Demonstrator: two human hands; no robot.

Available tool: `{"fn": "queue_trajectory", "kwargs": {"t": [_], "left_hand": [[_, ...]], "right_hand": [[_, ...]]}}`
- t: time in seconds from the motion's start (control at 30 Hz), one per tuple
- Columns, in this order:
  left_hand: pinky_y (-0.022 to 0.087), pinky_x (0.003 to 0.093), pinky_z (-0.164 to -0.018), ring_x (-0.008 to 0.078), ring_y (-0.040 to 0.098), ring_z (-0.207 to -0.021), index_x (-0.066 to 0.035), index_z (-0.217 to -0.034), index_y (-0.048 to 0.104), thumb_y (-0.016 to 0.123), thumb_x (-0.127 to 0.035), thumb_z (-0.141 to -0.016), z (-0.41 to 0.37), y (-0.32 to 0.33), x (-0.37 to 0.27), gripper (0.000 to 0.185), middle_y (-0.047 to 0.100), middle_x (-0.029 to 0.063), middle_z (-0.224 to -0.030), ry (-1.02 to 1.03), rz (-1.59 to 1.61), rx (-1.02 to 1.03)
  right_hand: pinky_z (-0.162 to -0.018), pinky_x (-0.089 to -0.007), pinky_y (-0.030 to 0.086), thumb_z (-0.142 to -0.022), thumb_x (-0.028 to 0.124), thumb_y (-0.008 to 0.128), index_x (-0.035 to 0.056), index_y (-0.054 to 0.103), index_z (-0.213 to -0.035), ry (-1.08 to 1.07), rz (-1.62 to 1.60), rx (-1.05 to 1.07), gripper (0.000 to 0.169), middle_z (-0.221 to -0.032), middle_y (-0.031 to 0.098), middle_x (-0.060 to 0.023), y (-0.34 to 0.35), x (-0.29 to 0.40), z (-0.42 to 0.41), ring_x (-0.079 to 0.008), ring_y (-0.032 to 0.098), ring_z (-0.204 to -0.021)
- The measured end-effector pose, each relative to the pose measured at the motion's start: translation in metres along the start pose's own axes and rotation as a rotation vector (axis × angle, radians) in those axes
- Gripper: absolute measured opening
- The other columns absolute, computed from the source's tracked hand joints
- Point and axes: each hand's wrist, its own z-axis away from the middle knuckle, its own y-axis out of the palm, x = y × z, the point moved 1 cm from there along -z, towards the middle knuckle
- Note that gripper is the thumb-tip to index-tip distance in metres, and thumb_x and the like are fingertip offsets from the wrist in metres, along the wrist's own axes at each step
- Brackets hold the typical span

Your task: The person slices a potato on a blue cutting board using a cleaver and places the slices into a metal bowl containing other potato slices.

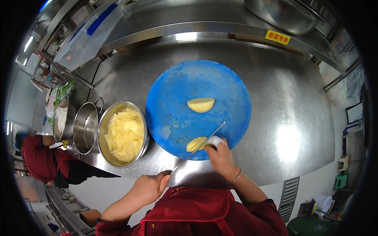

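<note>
My left hand grips the handle of a knife, whose blade is seen nearly edge-on and slants up to the right. Beneath that blade lies a peeled potato piece, with cut lines showing on its left part. On the blade's other side, my right hand holds the potato's right end, which the fingers mostly hide. Something white wraps a fingertip of that hand. A second peeled potato half rests farther up the round blue cutting board.
Left of the board, a steel bowl holds thin potato slices. Beyond it stand a handled steel pot and another bowl with white contents. A steel shelf crosses behind the steel table. A co-worker stands at far left.
</note>
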Motion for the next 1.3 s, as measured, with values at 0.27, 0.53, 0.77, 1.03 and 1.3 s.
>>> {"fn": "queue_trajectory", "kwargs": {"t": [0.27, 0.53, 0.77, 1.03, 1.3], "left_hand": [[0.048, 0.0442, -0.049, 0.0347, 0.06, -0.051, -0.007, -0.104, 0.063, 0.042, -0.033, -0.097, -0.011, 0.018, 0.008, 0.034, 0.061, 0.0157, -0.06, 0.051, -0.066, -0.012], [0.047, 0.0478, -0.053, 0.0389, 0.059, -0.057, -0.007, -0.105, 0.062, 0.042, -0.031, -0.097, -0.016, 0.026, 0.014, 0.033, 0.06, 0.0178, -0.062, 0.005, -0.013, 0.016], [0.047, 0.0453, -0.05, 0.036, 0.059, -0.053, -0.008, -0.105, 0.063, 0.043, -0.031, -0.097, -0.009, 0.007, 0.003, 0.032, 0.059, 0.016, -0.059, 0.06, -0.014, -0.019], [0.047, 0.043, -0.047, 0.0343, 0.059, -0.05, -0.007, -0.106, 0.063, 0.045, -0.031, -0.096, 0.0, -0.01, -0.004, 0.031, 0.058, 0.015, -0.056, 0.084, -0.02, -0.007], [0.048, 0.0427, -0.049, 0.0341, 0.06, -0.052, -0.007, -0.105, 0.063, 0.045, -0.03, -0.096, -0.016, 0.023, 0.018, 0.031, 0.06, 0.0152, -0.058, 0.095, -0.054, 0.002]], "right_hand": [[-0.066, -0.0358, 0.047, -0.07, -0.005, 0.062, 0.0046, 0.065, -0.092, 0.034, 0.002, -0.036, 0.024, -0.104, 0.054, -0.0117, 0.002, 0.004, 0.002, -0.0301, 0.05, -0.081], [-0.068, -0.0362, 0.046, -0.073, -0.004, 0.065, 0.0022, 0.064, -0.093, 0.06, 0.006, -0.056, 0.021, -0.104, 0.053, -0.0127, 0.004, 0.003, 0.005, -0.0308, 0.05, -0.084], [-0.07, -0.0384, 0.048, -0.071, -0.004, 0.06, 0.0001, 0.062, -0.096, 0.058, -0.006, -0.061, 0.026, -0.106, 0.053, -0.0162, 0.0, -0.002, 0.005, -0.034, 0.051, -0.086], [-0.072, -0.0379, 0.047, -0.071, -0.005, 0.06, -0.0006, 0.062, -0.094, 0.055, -0.022, -0.042, 0.023, -0.108, 0.053, -0.0146, 0.001, -0.005, 0.007, -0.0333, 0.051, -0.087], [-0.073, -0.0374, 0.047, -0.074, -0.003, 0.061, 0.0008, 0.062, -0.093, 0.083, -0.032, -0.066, 0.019, -0.11, 0.054, -0.0143, 0.002, -0.002, 0.008, -0.0325, 0.051, -0.088]]}}
